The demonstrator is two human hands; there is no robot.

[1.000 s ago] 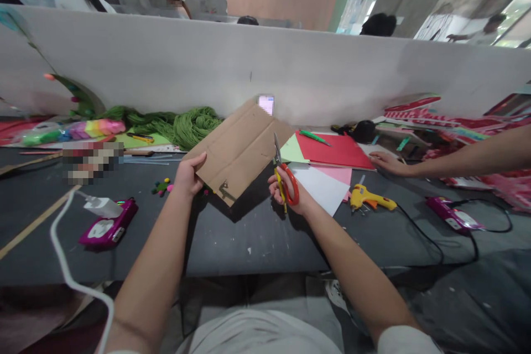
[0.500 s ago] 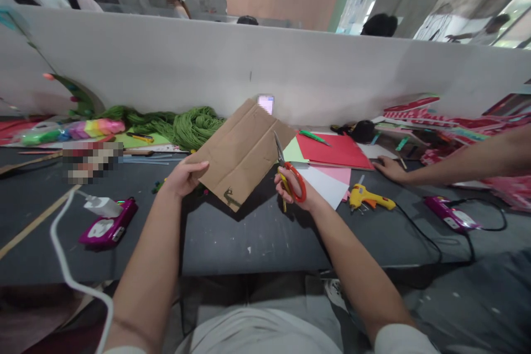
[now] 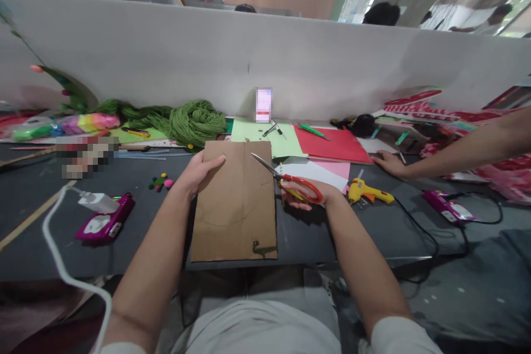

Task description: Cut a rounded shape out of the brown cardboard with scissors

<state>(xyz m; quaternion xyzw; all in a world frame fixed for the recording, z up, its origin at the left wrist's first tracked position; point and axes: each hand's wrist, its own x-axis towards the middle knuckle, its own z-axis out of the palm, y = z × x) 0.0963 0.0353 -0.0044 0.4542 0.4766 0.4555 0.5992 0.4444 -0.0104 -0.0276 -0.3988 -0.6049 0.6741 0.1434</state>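
Observation:
My left hand [image 3: 203,171] grips the upper left edge of a brown cardboard sheet [image 3: 234,199], thumb on top and fingers hidden beneath. The sheet has crease lines, a faint curved line and a dark green printed mark near its lower right corner. In my right hand [image 3: 305,196] is a pair of scissors [image 3: 301,185] with orange and yellow handles. Their blades look closed and point up and left, with the tip over the upper right part of the cardboard.
Behind the cardboard, light green paper [image 3: 249,130] lies below an upright phone [image 3: 263,105]. Green yarn [image 3: 199,124] is left of it, red paper [image 3: 332,144] right. A yellow glue gun [image 3: 369,193] and purple power strips [image 3: 105,221] flank my arms. Another person's hand [image 3: 390,165] rests at right.
The cardboard has turned from a slant to nearly straight and come lower, closer to me. The scissors have swung to point more leftward, and the green paper and phone are now uncovered.

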